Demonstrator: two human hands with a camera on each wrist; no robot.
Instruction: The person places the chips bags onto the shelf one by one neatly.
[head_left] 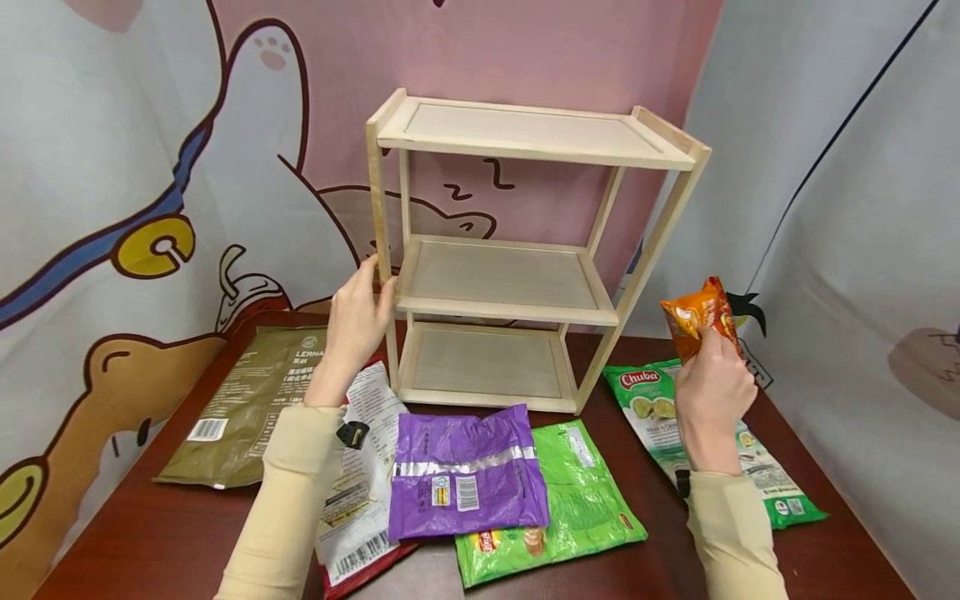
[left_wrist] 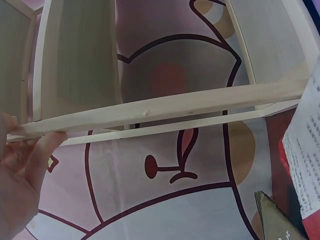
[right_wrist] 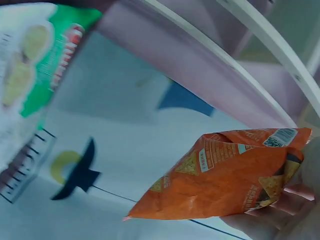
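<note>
In the head view my left hand (head_left: 358, 315) holds the left front post of a pale wooden three-tier shelf (head_left: 495, 312), thumb and fingers around it near the middle tier. The left wrist view shows the same grip on the post (left_wrist: 150, 111). On the right, my right hand (head_left: 714, 392) grips an orange snack bag (head_left: 693, 315) by its lower part, raised beside the shelf's right post. Printed chip pictures show on this orange bag (right_wrist: 215, 175) in the right wrist view. Below the right hand lies a green and white Chuba chip bag (head_left: 656, 408).
A purple bag (head_left: 468, 475) overlaps a bright green bag (head_left: 585, 500) in front of the shelf. A white and red bag (head_left: 360, 508) lies under the left forearm. At the far left is an olive bag (head_left: 251, 408). Printed cloth walls (head_left: 555, 50) enclose the brown table (head_left: 817, 467).
</note>
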